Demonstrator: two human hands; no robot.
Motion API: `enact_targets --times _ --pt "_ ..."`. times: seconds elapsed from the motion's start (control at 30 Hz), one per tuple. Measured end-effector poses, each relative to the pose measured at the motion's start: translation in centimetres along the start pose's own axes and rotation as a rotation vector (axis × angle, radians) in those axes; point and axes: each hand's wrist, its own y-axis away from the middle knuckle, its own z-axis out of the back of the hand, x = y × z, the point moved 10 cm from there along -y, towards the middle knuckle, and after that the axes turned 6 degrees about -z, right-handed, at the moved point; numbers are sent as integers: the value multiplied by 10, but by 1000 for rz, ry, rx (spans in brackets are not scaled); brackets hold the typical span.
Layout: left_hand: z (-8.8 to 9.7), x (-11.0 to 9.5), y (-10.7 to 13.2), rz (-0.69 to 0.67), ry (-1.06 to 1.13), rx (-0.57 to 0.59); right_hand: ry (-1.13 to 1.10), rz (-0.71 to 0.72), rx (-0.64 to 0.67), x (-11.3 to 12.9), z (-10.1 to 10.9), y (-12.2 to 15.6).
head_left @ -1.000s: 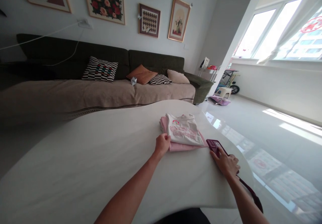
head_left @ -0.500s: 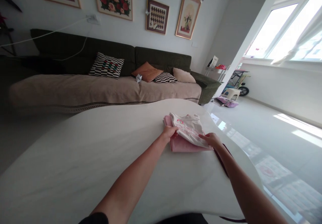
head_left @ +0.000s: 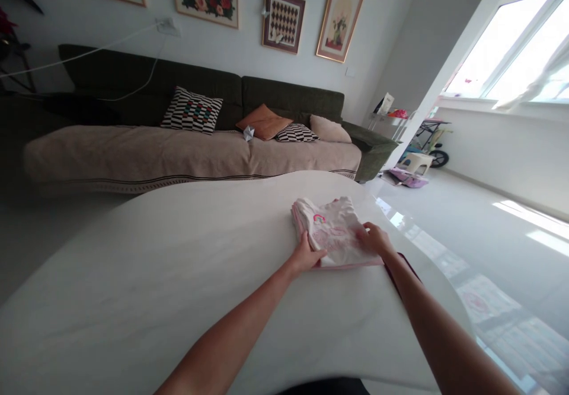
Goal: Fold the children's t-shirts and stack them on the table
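A folded white shirt (head_left: 334,235) with a small rainbow and a pink print lies on a folded pink cloth (head_left: 296,220), which shows only as a thin rim at the left and near edges. My left hand (head_left: 306,256) is closed on the near left edge of the shirt, thumb on top; its other fingers are partly hidden. At the shirt's right side, my right hand (head_left: 376,241) touches the fabric. Motion blurs its fingertips, so their grip is unclear.
Both cloths rest on a white table (head_left: 200,247) with a curved edge. A dark red strip-like thing (head_left: 398,279) lies partly under my right forearm. Beyond the table stands a green sofa (head_left: 293,96) with cushions; glossy floor (head_left: 480,229) extends to the right.
The white shirt now lies spread over nearly all of the pink cloth, its near edge brought toward me. My left hand has come nearer to me; my right hand stays at the right side.
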Motion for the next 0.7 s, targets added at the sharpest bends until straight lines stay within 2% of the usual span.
enact_targets --times 0.07,0.13,0.2,0.27,0.33,0.43,0.5,0.57,0.67,0.7 --pt "13 -3 -7 -23 -100 -67 9 -30 -16 -7 1 -1" --pt "22 -19 -15 -100 -275 -112 12 -64 -22 -13 2 -1" --pt "18 -31 -19 -176 -468 -63 3 -75 9 -14 -2 2" --pt "9 -27 -17 -202 -586 28 -15 -57 56 -11 -7 7" --pt "6 -17 -13 -214 -581 50 -33 -26 82 -5 -7 12" --pt "15 -4 -11 -225 -351 -18 -35 25 62 14 4 16" --pt "25 5 -13 -169 -120 -62 -23 67 25 39 18 21" --pt "38 7 -14 -109 32 -92 10 153 -43 79 35 35" --pt "67 -1 -5 -46 148 -145 97 388 -184 156 61 80" --pt "78 -2 1 -9 220 -172 110 472 -193 179 64 98"
